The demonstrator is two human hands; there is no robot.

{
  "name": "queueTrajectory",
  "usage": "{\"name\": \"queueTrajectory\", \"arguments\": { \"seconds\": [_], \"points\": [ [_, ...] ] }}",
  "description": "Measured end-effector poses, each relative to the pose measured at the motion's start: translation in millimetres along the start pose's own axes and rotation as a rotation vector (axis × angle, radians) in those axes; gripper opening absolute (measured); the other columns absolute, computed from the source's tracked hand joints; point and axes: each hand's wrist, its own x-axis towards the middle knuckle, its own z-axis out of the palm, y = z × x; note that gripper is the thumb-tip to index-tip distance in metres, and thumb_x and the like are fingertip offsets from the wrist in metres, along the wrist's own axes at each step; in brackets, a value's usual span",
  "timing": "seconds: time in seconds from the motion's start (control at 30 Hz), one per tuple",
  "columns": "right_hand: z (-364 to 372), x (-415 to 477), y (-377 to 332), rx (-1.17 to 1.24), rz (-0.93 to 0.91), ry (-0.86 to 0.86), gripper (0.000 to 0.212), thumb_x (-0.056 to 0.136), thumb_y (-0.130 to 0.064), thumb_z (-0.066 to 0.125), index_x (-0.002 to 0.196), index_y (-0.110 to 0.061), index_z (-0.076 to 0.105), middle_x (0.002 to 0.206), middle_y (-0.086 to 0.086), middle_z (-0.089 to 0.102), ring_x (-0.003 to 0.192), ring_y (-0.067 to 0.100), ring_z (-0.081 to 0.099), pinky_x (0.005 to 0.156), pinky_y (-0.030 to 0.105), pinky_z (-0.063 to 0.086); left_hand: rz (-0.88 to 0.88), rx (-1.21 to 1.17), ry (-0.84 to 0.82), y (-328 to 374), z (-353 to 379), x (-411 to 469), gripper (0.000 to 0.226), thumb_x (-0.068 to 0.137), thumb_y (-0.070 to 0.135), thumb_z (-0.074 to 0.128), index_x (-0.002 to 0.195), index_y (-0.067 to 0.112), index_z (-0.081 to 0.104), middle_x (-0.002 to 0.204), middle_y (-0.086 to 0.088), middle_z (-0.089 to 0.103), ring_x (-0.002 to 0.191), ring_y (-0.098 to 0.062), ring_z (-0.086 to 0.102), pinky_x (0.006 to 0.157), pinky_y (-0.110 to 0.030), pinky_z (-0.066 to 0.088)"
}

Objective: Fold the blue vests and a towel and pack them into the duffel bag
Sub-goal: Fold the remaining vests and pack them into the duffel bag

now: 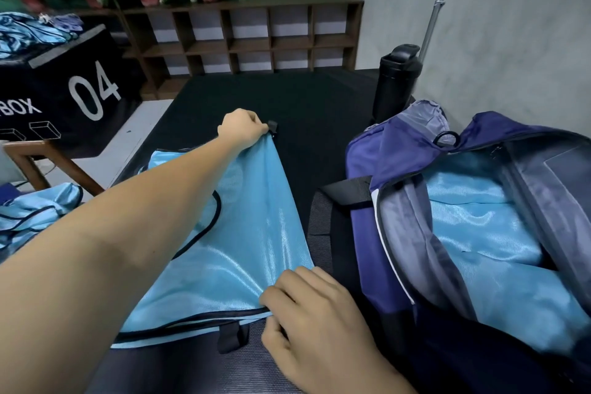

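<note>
Blue vest (236, 233) lies stretched along its right-hand edge between both hands. The left hand (244, 129) reaches to the far end and pinches the fabric's corner between thumb and curled fingers, while the right hand (307, 307) pinches the near corner at the dark trim. Held taut this way, the cloth is probably being flattened and squared so a clean fold can follow. It rests in the middle of the dark mat (319, 99) and spreads toward the mat's left edge. Just beside it, on the mat's right side, the duffel bag (361, 169) stands unzipped with glossy folded vests (473, 233) already inside, near enough for a short transfer. More crumpled vests (32, 211) lie beyond the left edge, and a black bottle (396, 83) stands at the far right corner.
</note>
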Motion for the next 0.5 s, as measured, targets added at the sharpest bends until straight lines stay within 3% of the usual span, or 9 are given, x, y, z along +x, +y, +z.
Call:
{"name": "queueTrajectory", "arguments": {
  "seconds": [0.13,0.3,0.4,0.5],
  "points": [
    [-0.9,-0.7,-1.0,0.000,0.010,-0.008,0.005,0.084,-0.020,0.064,0.085,-0.017,0.060,0.085,-0.001,0.048,0.077,0.024,0.045,0.074,0.037,0.046,-0.004,0.086,0.086,-8.9,1.1,0.9,0.020,0.091,0.044,0.076,0.083,0.027,0.069,0.090,0.009,0.072,0.099,-0.021,0.063,0.091,-0.039,0.042],
    [-2.3,-0.7,-1.9,-0.009,0.019,-0.032,0.002,0.087,-0.020,0.062,0.087,-0.018,0.062,0.086,-0.001,0.049,0.079,0.024,0.047,0.076,0.039,0.047,0.096,0.125,0.157,-22.2,-16.8,-12.3,0.006,0.094,0.032,0.066,0.088,0.032,0.065,0.102,0.008,0.068,0.111,-0.024,0.058,0.096,-0.047,0.041],
    [-2.1,-0.8,-2.4,0.002,0.027,-0.030,0.002,0.087,-0.020,0.062,0.087,-0.018,0.063,0.086,-0.003,0.051,0.079,0.023,0.048,0.077,0.038,0.047,0.235,0.149,0.111,-30.7,-34.9,-42.9,0.007,0.091,0.029,0.068,0.090,0.035,0.064,0.104,0.009,0.066,0.113,-0.023,0.056,0.092,-0.046,0.038],
    [-2.2,-0.9,-3.0,0.014,0.036,-0.028,0.001,0.087,-0.019,0.062,0.087,-0.019,0.062,0.086,-0.004,0.050,0.079,0.023,0.048,0.078,0.038,0.048,0.322,0.172,0.024,-49.8,-53.4,-89.4,0.009,0.089,0.027,0.071,0.092,0.035,0.067,0.104,0.012,0.063,0.109,-0.023,0.058,0.099,-0.050,0.044]
  ]
}}
